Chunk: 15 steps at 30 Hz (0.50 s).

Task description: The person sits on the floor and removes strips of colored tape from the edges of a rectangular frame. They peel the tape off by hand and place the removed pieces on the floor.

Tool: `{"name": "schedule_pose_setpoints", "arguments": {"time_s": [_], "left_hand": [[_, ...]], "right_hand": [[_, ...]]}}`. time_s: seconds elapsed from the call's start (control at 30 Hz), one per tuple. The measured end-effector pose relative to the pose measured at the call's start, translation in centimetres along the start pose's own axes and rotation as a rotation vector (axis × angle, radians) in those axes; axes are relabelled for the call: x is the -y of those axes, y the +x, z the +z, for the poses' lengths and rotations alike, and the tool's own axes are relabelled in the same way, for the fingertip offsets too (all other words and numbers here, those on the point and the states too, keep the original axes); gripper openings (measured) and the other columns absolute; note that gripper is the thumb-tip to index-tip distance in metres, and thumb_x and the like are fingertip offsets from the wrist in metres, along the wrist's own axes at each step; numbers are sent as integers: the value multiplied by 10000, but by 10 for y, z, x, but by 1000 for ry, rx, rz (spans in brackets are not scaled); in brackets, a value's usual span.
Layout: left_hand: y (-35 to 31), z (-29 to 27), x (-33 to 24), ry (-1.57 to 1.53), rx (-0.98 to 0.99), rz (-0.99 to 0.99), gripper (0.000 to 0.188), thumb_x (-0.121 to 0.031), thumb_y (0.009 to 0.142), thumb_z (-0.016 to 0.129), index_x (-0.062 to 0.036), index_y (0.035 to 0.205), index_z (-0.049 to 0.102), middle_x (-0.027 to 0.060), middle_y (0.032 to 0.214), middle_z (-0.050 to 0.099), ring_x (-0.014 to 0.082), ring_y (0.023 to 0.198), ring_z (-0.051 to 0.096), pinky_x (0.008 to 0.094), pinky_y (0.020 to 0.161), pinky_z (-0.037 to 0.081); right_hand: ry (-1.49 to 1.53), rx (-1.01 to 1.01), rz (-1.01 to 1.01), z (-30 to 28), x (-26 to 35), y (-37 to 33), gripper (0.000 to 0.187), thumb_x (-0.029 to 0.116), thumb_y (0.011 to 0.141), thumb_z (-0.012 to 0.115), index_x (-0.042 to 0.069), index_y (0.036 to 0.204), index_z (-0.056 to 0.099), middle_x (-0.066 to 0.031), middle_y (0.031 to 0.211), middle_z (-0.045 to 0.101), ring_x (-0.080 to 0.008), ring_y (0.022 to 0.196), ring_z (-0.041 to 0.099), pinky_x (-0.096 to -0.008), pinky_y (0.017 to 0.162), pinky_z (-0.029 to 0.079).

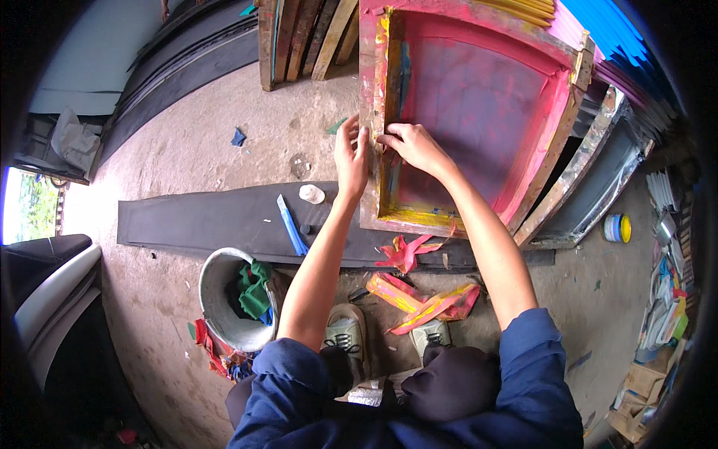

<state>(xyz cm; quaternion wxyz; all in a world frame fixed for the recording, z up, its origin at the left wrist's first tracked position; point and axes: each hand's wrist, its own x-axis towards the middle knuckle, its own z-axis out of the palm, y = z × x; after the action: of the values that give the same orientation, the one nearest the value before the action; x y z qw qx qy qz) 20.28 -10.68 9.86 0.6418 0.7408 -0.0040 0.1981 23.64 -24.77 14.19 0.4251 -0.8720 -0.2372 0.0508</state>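
A wooden screen-printing frame (553, 161), stained pink and yellow, leans in front of me with its mesh facing me. My left hand (350, 156) grips the frame's left rail from outside. My right hand (410, 144) presses on the inner left edge, fingertips pinching at the yellow tape there. Peeled strips of red and yellow tape (430, 303) lie on the floor by my shoes, with another crumpled strip (404, 252) just below the frame.
A grey bucket (213, 299) holding green cloth stands at my left. A blue tool (291, 227) and a white lid (312, 194) rest on a long dark mat (194, 221). More frames (598, 165) lean at right; a tape roll (618, 227) lies beyond.
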Motion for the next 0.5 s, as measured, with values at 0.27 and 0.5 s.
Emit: {"name": "schedule_pose_setpoints", "arguments": {"time_s": [0.27, 0.5], "left_hand": [[16, 24, 8, 238, -169, 89, 223, -206, 855, 517, 14, 897, 515, 178, 827, 500, 339, 754, 496, 397, 678, 393], [15, 23, 6, 313, -225, 56, 233, -199, 847, 517, 30, 889, 509, 184, 816, 500, 353, 752, 496, 402, 671, 393]], "right_hand": [[86, 10, -163, 2, -17, 2, 159, 108, 821, 549, -39, 870, 583, -222, 774, 591, -285, 740, 639, -341, 616, 473], [125, -196, -275, 9, -21, -7, 164, 108, 822, 532, -36, 745, 515, -233, 717, 547, -394, 710, 555, -417, 555, 423]]}}
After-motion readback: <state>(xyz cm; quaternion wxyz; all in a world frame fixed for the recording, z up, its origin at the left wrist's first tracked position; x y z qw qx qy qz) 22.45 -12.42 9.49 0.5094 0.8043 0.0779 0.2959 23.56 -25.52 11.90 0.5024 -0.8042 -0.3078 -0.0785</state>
